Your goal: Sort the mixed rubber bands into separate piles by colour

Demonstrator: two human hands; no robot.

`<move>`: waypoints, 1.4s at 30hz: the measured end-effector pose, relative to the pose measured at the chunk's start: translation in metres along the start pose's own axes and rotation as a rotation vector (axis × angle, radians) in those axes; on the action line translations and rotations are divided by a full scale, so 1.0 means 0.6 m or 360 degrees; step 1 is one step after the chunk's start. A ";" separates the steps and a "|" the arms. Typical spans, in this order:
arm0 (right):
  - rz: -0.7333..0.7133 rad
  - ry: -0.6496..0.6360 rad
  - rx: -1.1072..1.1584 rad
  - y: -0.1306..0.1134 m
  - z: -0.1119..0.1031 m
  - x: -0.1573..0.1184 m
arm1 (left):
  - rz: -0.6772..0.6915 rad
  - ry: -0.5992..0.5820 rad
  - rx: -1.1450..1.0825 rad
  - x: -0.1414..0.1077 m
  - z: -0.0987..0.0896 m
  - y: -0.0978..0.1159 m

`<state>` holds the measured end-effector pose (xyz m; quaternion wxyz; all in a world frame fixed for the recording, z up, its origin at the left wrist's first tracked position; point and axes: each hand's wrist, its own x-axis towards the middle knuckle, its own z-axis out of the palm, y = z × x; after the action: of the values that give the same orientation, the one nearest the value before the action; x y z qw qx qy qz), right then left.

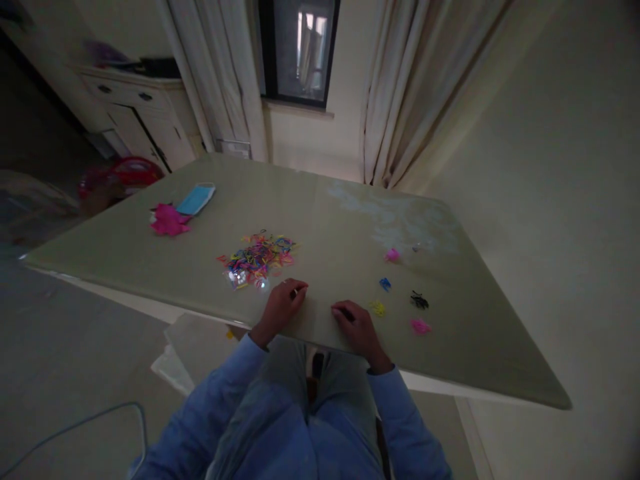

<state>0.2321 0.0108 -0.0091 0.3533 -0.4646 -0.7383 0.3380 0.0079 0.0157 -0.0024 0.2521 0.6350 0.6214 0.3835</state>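
My left hand [281,305] rests at the table's near edge with thumb and forefinger closed together; anything between them is too small to make out. It is just right of a mixed heap of coloured rubber bands [261,256]. Across a short gap, my right hand [356,325] is also closed, its fingers curled and their contents hidden. Nearest to it lies a small yellow cluster [378,308]. Around that are a blue cluster [385,285], a black cluster [419,300], a pink cluster [421,326] and a farther pink cluster [392,255].
The table [320,220] has a blue face mask [196,199] and a crumpled pink item [170,220] at its left. Shiny clear plastic [238,279] lies by the heap. Behind are curtains [395,93] and a cabinet [145,113]; a wall [565,200] stands at right.
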 end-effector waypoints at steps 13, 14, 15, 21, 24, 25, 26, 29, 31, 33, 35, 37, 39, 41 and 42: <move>-0.0236 -0.0395 -0.0683 -0.077 0.077 0.250 | 0.0376 -0.0046 0.0184 -0.026 0.010 -0.032; -0.0248 -0.0406 -0.0728 -0.079 0.087 0.275 | 0.0386 -0.0030 0.0158 -0.027 0.010 -0.033; -0.0260 -0.0429 -0.0780 -0.080 0.096 0.298 | 0.0391 -0.0017 0.0131 -0.027 0.011 -0.035; -0.0306 -0.0620 -0.1025 -0.078 0.129 0.378 | 0.0361 0.0009 0.0067 -0.028 0.010 -0.036; -0.0339 -0.0696 -0.1113 -0.074 0.135 0.392 | 0.0358 0.0020 0.0034 -0.028 0.008 -0.033; -0.0355 -0.0722 -0.1133 -0.073 0.136 0.395 | 0.0354 0.0026 0.0026 -0.028 0.008 -0.032; -0.0370 -0.0742 -0.1149 -0.071 0.137 0.396 | 0.0349 0.0030 0.0022 -0.028 0.007 -0.032; -0.0398 -0.0762 -0.1184 -0.065 0.138 0.395 | 0.0343 0.0016 0.0010 -0.028 0.005 -0.030; -0.0415 -0.0749 -0.1192 -0.062 0.138 0.392 | 0.0347 0.0005 -0.0006 -0.028 0.005 -0.030; -0.0441 -0.0740 -0.1185 -0.061 0.139 0.390 | 0.0352 0.0014 -0.0025 -0.028 0.004 -0.030; -0.0472 -0.0752 -0.1167 -0.062 0.141 0.389 | 0.0350 0.0024 -0.0044 -0.028 0.004 -0.031; -0.0502 -0.0784 -0.1149 -0.062 0.143 0.389 | 0.0340 0.0022 -0.0060 -0.028 0.005 -0.031; -0.0530 -0.0819 -0.1136 -0.062 0.145 0.390 | 0.0332 0.0022 -0.0068 -0.028 0.005 -0.031; -0.0554 -0.0839 -0.1128 -0.061 0.146 0.391 | 0.0329 0.0024 -0.0070 -0.029 0.005 -0.032; -0.0564 -0.0842 -0.1123 -0.061 0.146 0.392 | 0.0330 0.0027 -0.0069 -0.029 0.005 -0.032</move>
<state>0.0677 0.2009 0.0241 0.0258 -0.3212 -0.9405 0.1078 0.0003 0.0012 -0.0224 0.2196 0.6869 0.5461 0.4264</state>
